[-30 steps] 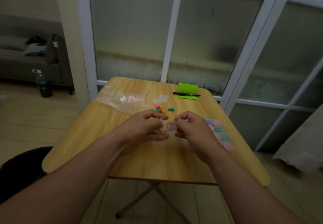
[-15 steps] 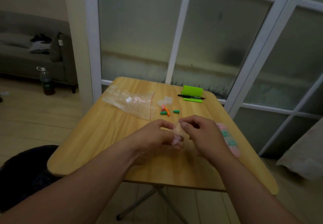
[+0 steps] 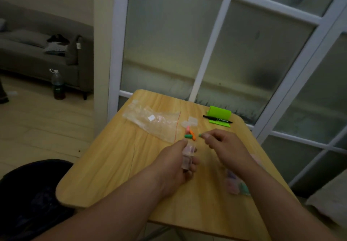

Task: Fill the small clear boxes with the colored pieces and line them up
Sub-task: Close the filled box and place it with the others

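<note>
Left hand (image 3: 174,165) grips a clear box (image 3: 188,153) above the bench (image 3: 112,165); right hand (image 3: 225,146) pinches a green piece (image 3: 200,135) beside the pile (image 3: 190,135).

A wooden bench (image 3: 116,158) seen from above. The left hand (image 3: 174,163) gripped a small clear box (image 3: 188,154). The right hand (image 3: 225,145) reached far, its fingertips (image 3: 206,136) at a green piece (image 3: 200,135); any pinch was unclear. More colored pieces (image 3: 190,135) lay just left, beside a plastic bag (image 3: 154,122).
</note>
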`<state>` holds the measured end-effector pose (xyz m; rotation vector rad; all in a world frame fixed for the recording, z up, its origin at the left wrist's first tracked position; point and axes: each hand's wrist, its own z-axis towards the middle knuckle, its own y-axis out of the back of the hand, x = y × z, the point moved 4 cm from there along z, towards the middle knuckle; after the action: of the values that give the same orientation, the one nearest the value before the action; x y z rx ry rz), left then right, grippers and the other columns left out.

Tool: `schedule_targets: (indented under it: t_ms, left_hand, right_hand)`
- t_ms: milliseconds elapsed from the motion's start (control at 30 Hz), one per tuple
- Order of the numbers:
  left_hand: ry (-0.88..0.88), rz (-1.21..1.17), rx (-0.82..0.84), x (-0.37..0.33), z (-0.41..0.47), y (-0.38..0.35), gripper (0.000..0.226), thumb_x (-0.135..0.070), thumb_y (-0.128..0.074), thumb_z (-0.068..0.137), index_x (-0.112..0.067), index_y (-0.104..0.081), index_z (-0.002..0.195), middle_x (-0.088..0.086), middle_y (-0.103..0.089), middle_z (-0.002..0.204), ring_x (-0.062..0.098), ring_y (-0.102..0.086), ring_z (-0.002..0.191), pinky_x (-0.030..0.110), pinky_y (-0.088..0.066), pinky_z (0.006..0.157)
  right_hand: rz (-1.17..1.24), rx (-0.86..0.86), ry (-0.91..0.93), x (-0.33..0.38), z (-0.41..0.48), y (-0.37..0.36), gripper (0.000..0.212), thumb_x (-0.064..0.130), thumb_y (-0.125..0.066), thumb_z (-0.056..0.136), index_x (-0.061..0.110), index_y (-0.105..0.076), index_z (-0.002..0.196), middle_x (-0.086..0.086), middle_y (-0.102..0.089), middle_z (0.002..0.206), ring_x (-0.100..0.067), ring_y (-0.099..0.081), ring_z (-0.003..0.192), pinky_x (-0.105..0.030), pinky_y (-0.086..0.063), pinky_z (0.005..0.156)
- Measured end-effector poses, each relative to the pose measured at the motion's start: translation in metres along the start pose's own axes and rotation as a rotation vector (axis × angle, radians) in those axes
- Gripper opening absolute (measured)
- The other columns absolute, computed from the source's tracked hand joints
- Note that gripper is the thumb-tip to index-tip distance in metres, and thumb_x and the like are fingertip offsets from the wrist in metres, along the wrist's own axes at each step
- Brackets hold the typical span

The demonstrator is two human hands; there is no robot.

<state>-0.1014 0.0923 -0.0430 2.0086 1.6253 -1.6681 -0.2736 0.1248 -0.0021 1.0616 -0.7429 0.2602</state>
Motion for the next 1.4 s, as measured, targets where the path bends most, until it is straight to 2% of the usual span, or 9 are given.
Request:
schedule_targets:
  t_ms: [133,267,467,700,833,967,1067,1200,1400]
  left_hand:
    - [-0.012,-0.098,-0.059,-0.005,0.003,0.008,0.038,-0.042,-0.051,0.105,-0.010,-0.067,0.121,0.015,-0.068,0.093,0.020,-0.059,0.064,0.029,-0.050,0.054]
    - [-0.016,-0.148,-0.038,-0.010,0.009,0.011,0.037,-0.040,-0.056,0.102,-0.012,-0.068,0.123,0.019,-0.068,0.107,0.026,-0.066,0.075,0.033,-0.059,0.062]
    - [-0.007,-0.158,-0.067,-0.016,0.010,0.015,0.041,-0.047,-0.050,0.105,-0.015,-0.071,0.118,0.019,-0.069,0.111,0.027,-0.065,0.085,0.036,-0.062,0.065]
    - [0.006,-0.173,-0.099,-0.014,0.016,0.019,0.051,-0.047,-0.048,0.105,-0.003,-0.070,0.116,0.012,-0.066,0.085,0.021,-0.057,0.066,0.029,-0.055,0.053]
    - [0.012,-0.185,-0.062,-0.011,0.014,0.016,0.050,-0.049,-0.047,0.106,-0.006,-0.068,0.118,0.016,-0.065,0.097,0.025,-0.060,0.080,0.035,-0.059,0.061]
    - [0.035,-0.170,0.023,-0.008,0.008,0.007,0.048,-0.050,-0.046,0.106,-0.013,-0.066,0.127,0.017,-0.061,0.106,0.029,-0.058,0.093,0.039,-0.061,0.072]
    - [0.036,-0.112,0.098,-0.003,0.008,0.003,0.052,-0.050,-0.049,0.102,-0.013,-0.063,0.136,0.014,-0.062,0.109,0.027,-0.057,0.096,0.039,-0.059,0.077]
    - [0.018,-0.051,0.140,0.002,0.008,-0.003,0.045,-0.053,-0.045,0.103,-0.019,-0.066,0.123,0.008,-0.074,0.101,0.022,-0.064,0.089,0.036,-0.053,0.078]
    - [-0.003,-0.016,0.123,0.003,0.013,-0.003,0.055,-0.056,-0.045,0.103,-0.016,-0.065,0.134,0.017,-0.072,0.120,0.030,-0.063,0.108,0.041,-0.054,0.091]
  right_hand:
    - [-0.333,-0.013,-0.046,-0.035,0.051,-0.002,0.017,0.023,-0.066,0.101,0.026,-0.075,0.115,0.007,-0.075,0.116,-0.015,-0.067,0.110,-0.033,-0.053,0.093]
    - [-0.504,0.104,-0.078,-0.052,0.077,-0.014,0.027,0.026,-0.067,0.099,0.030,-0.069,0.126,0.004,-0.072,0.118,-0.019,-0.065,0.111,-0.036,-0.054,0.092]
    - [-0.583,0.088,-0.084,-0.056,0.096,-0.027,0.011,0.032,-0.070,0.096,0.032,-0.073,0.107,0.008,-0.072,0.110,-0.018,-0.066,0.103,-0.038,-0.057,0.087]
    - [-0.396,-0.028,-0.081,-0.045,0.075,-0.021,0.003,0.029,-0.071,0.098,0.030,-0.070,0.095,0.008,-0.071,0.098,-0.016,-0.064,0.093,-0.036,-0.053,0.078]
    - [-0.158,-0.136,-0.049,-0.017,0.031,-0.003,0.005,0.026,-0.076,0.096,0.027,-0.071,0.097,0.012,-0.070,0.094,-0.010,-0.065,0.093,-0.033,-0.051,0.078]
    - [0.018,-0.156,0.046,0.022,-0.031,0.013,0.006,0.025,-0.075,0.097,0.029,-0.071,0.100,0.014,-0.071,0.094,0.001,-0.065,0.091,-0.018,-0.048,0.075]
    - [-0.078,-0.043,0.158,0.044,-0.060,0.004,0.010,0.026,-0.073,0.097,0.035,-0.070,0.097,0.017,-0.067,0.095,0.002,-0.061,0.093,-0.017,-0.047,0.074]
    - [-0.238,0.010,0.244,0.046,-0.073,-0.010,0.010,0.029,-0.072,0.095,0.038,-0.068,0.096,0.017,-0.055,0.098,-0.002,-0.053,0.096,-0.032,-0.051,0.082]
    - [-0.285,0.007,0.256,0.044,-0.074,-0.015,0.007,0.034,-0.070,0.097,0.036,-0.072,0.104,0.016,-0.048,0.098,-0.005,-0.049,0.097,-0.035,-0.051,0.081]
